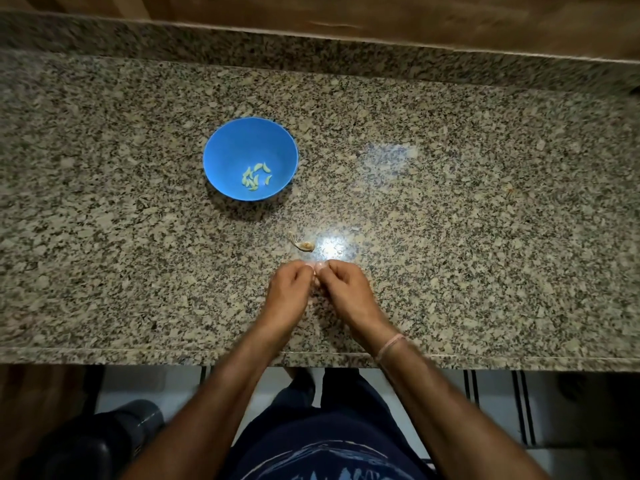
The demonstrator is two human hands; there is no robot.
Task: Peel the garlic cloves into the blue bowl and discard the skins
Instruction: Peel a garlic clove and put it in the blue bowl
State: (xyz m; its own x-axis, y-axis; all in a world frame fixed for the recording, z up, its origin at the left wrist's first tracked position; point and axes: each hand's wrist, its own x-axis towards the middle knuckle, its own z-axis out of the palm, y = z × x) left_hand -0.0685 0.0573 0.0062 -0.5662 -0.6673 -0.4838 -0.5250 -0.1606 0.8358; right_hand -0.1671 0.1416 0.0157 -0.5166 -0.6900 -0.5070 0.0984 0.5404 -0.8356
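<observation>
Meeting above the counter (pixel 450 202) near the middle of its front edge, the left hand (pixel 289 287) and the right hand (pixel 348 289) have all fingers curled inward, with their fingertips touching one another. Both hands pinch a small pale piece (pixel 316 273) between thumbs and forefingers; it is too small and too covered to tell whether it is clove or skin. A brownish garlic piece (pixel 305 245) with a papery tail lies on the counter just beyond the fingertips, not touching them. The blue bowl (pixel 221 147) stands farther back and to the left of the hands, well apart from every counter edge. Peeled cloves (pixel 255 176) lie clustered on the bowl floor, toward its near side. A thin band (pixel 391 346) circles the right wrist.
</observation>
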